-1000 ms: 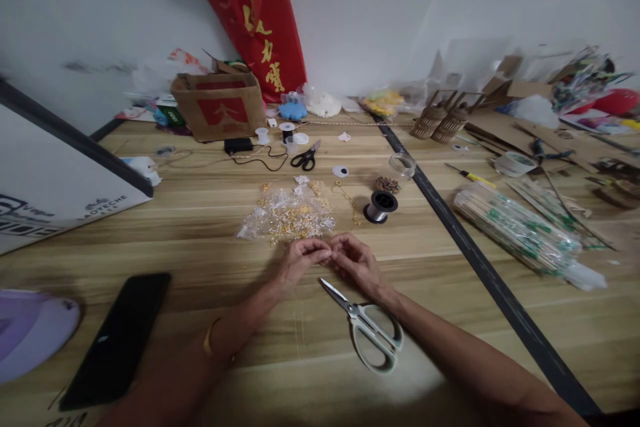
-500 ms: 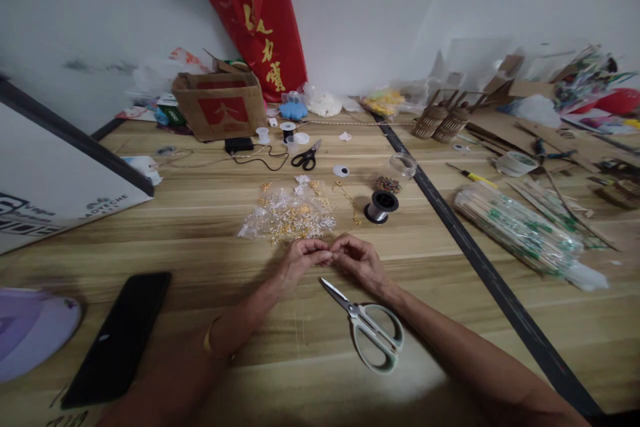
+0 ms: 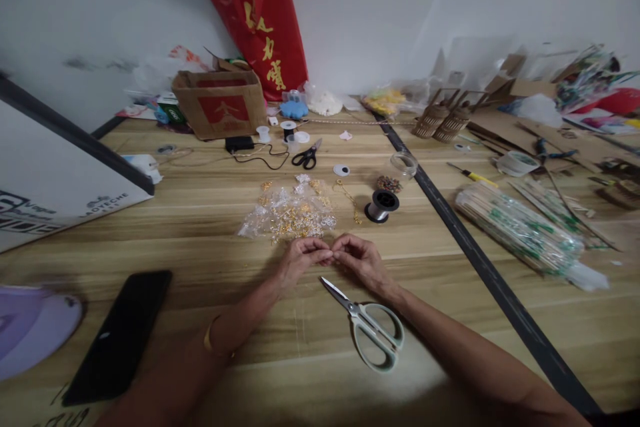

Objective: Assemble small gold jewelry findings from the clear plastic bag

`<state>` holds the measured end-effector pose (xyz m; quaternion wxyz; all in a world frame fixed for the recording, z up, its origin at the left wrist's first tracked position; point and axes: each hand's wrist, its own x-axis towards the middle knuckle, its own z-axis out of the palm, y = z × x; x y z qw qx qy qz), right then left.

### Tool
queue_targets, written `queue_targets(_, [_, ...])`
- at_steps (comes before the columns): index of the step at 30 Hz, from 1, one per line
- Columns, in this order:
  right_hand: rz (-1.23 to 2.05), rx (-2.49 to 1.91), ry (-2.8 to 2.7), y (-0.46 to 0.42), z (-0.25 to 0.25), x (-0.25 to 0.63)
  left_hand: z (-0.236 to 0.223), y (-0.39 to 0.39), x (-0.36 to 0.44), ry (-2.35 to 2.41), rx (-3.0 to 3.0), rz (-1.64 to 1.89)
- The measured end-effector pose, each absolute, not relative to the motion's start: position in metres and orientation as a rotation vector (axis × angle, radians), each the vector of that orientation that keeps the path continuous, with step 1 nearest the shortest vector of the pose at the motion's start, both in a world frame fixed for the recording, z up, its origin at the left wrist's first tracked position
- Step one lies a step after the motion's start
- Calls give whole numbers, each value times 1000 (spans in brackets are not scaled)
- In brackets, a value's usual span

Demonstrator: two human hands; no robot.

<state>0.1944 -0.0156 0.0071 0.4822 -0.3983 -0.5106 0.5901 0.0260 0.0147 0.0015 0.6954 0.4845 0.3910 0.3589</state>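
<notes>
My left hand [image 3: 303, 260] and my right hand [image 3: 361, 261] meet fingertip to fingertip above the wooden table. Both are closed in a pinch; whatever lies between the fingers is too small to make out. Just beyond them is a clear plastic bag [image 3: 270, 210] with a heap of gold and silver jewellery findings [image 3: 295, 219]. Light-handled scissors [image 3: 367, 323] lie below my right hand, blades pointing toward the fingers. A spool of clear line [image 3: 381, 205] stands past my right hand, with a thin gold chain [image 3: 347, 200] left of it.
A black phone [image 3: 120, 337] lies at left, beside a purple-white object [image 3: 35, 330]. Farther back are black scissors [image 3: 307, 155], a jar of beads [image 3: 395, 173] and a paper bag [image 3: 220, 107]. Wrapped sticks [image 3: 515, 227] lie at right, past a dark strip [image 3: 480, 253].
Both hands keep the same pinch in nearly the same place. The things on the table have not moved; only the view shifts very slightly.
</notes>
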Motion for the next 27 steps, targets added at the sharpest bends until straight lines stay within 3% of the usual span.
queue_targets(16, [1476,-1006,-1195,-14,6,197,9,16,20,934,1493,835])
queue_targets(27, [1443,-938,-1077,-14,16,194,5,18,19,915,1340,786])
